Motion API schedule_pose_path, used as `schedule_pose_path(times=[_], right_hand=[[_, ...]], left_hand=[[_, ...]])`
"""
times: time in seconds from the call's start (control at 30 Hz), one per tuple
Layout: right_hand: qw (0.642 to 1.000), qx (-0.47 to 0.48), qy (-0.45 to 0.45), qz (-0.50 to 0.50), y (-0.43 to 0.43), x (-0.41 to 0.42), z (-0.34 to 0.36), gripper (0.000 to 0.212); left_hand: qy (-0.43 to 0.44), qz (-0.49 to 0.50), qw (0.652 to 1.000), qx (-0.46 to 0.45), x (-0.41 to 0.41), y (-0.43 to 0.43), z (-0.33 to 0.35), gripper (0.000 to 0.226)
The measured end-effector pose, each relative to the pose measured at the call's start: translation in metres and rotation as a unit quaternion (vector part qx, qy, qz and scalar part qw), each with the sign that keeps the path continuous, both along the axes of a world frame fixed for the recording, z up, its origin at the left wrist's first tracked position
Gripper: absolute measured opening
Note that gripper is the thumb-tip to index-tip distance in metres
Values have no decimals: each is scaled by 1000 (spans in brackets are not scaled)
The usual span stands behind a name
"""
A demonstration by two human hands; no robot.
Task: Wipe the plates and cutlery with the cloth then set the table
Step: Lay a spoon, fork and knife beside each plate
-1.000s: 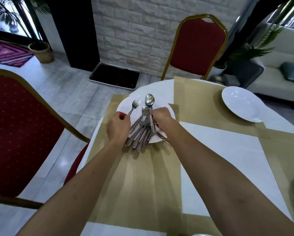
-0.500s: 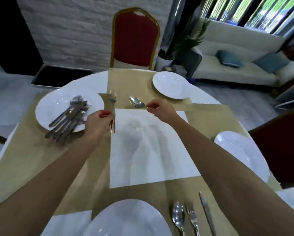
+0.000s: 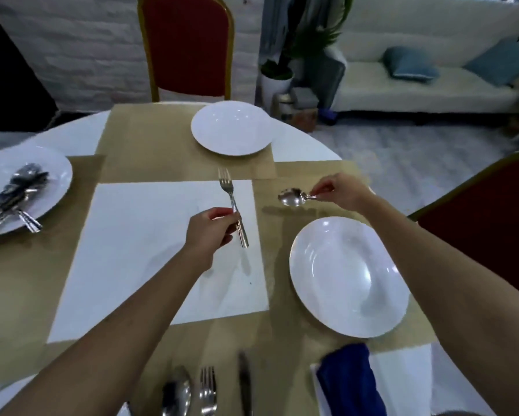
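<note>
My left hand (image 3: 210,232) grips a fork (image 3: 229,195) by its handle, tines pointing away, above the middle of the table. My right hand (image 3: 340,192) pinches a spoon (image 3: 291,197) by its handle just above the mat, beyond the white plate (image 3: 346,277) on the right. Another white plate (image 3: 232,129) lies at the far side. A third plate (image 3: 52,175) at the left carries several pieces of cutlery (image 3: 10,199). A blue cloth (image 3: 349,382) lies folded at the near right.
A spoon (image 3: 177,396), fork (image 3: 207,391) and knife (image 3: 245,382) lie side by side at the near edge. Beige placemats (image 3: 150,145) overlap on the round white table. Red chairs stand at the far side (image 3: 189,46) and at the right (image 3: 489,226).
The view has swung right from the cutlery plate. Both hands have lifted away from it, the left with a fork and the right with a spoon, and moved toward the right-hand plate.
</note>
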State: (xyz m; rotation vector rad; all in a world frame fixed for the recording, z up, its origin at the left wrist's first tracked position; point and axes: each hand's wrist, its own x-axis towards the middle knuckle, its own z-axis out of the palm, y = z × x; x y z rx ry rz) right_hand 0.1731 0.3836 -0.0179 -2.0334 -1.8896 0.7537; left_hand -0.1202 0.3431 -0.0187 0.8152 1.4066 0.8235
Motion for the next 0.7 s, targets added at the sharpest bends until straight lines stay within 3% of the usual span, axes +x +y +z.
schedule_pose_path(times=[0.33,0.63,0.7], right_hand=[[996,-76,41,39,18,51,-38,15],[996,-65,51,19,19,61,-53,11],[998,-21,62,-21,21,56,-51,12]], left_hand=[[29,2,1000,-3,58,32,-17,13],[14,13,1000,-11,84,48,-30,14],[-13,15,1000,-9,91,50,-26,15]])
